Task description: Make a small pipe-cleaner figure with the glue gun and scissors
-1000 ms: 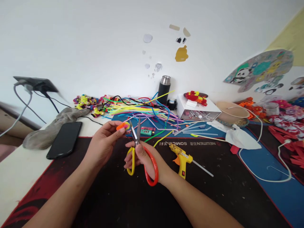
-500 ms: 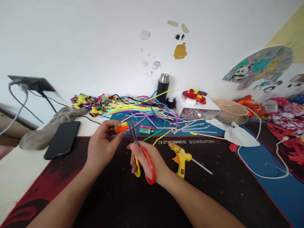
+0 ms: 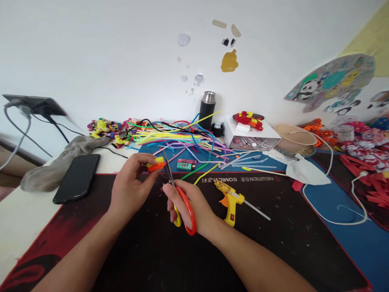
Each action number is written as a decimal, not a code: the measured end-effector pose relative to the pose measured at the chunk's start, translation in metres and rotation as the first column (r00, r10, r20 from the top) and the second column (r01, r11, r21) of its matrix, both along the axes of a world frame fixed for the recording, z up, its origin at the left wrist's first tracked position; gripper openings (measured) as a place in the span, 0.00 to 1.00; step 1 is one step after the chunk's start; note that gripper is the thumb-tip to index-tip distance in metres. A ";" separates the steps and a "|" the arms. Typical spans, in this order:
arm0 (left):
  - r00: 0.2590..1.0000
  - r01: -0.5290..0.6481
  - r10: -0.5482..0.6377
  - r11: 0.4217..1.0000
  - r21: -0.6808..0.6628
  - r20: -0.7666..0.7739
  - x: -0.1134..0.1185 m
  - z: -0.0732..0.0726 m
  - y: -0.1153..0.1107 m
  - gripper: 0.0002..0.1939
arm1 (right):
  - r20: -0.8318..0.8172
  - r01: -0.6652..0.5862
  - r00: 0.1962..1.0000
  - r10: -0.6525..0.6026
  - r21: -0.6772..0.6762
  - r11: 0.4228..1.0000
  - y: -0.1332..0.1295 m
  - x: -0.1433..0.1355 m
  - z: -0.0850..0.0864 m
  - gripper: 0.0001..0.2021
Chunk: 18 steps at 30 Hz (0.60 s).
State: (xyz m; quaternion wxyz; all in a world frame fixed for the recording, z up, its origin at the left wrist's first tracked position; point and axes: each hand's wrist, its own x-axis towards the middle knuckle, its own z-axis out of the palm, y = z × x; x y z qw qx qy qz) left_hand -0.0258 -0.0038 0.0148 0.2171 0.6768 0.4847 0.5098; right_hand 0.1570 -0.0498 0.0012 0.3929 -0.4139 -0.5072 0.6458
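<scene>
My left hand (image 3: 132, 182) pinches a small fuzzy orange and yellow piece (image 3: 156, 165) between thumb and fingertips; it looks like pipe cleaner, partly covered by the fingers. In my right hand (image 3: 194, 202) are scissors (image 3: 190, 215) with one red and one yellow handle loop. Their blades point up and away from me, right beside the right end of the fuzzy piece. Whether the blades touch it I cannot tell. Both hands are above the dark desk mat (image 3: 146, 259). To the right of my right hand lies a yellow glue gun (image 3: 231, 202) with a clear glue stick.
A heap of coloured pipe cleaners (image 3: 176, 136) lies at the back, before a black thermos (image 3: 207, 109). A phone (image 3: 77, 178) rests at left. Lighters (image 3: 186, 164), a white drawer box (image 3: 253, 136), a beige bowl (image 3: 294, 140) and a white cable (image 3: 337, 222) are further off.
The scissor tips have shifted slightly left, closer to the fuzzy piece. My left hand keeps its pinch. The whole view has moved a little.
</scene>
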 end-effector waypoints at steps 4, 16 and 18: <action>0.999 0.006 -0.005 1.000 0.028 -0.035 -0.001 -0.001 0.000 0.08 | 0.025 0.001 1.000 -0.002 0.017 1.000 -0.001 0.001 0.001 0.25; 0.999 0.013 -0.012 1.000 0.027 -0.038 0.000 0.004 -0.002 0.08 | 0.063 0.012 0.998 -0.011 -0.010 1.000 -0.001 0.001 0.002 0.24; 0.999 0.016 -0.014 0.999 0.031 -0.039 0.000 0.004 -0.002 0.08 | 0.073 0.015 0.997 -0.015 -0.002 1.000 -0.001 0.002 0.002 0.24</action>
